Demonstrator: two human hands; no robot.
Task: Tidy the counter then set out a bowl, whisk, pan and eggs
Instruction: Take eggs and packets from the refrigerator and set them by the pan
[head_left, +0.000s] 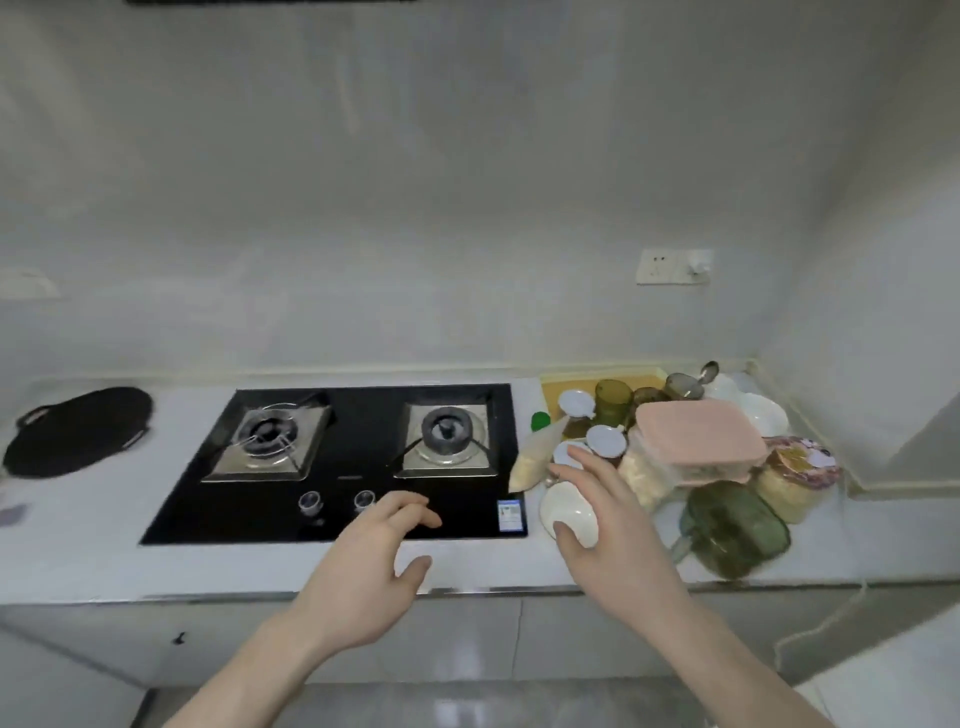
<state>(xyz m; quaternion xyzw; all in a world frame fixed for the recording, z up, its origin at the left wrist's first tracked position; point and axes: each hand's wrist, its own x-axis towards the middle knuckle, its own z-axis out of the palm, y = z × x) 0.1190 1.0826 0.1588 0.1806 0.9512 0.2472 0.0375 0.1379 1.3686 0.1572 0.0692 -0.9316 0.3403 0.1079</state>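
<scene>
We are at the tidying step: our right hand (597, 512) curls round a white bowl (569, 512) beside the right-hand clutter, our left hand (376, 561) hovers spread and empty, so next we likely lift the bowl clear.

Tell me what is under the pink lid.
The pink lid closes a clear box; something pale shows through its wall, unclear what. Pale food bags lie below; the rest is covered.
</scene>
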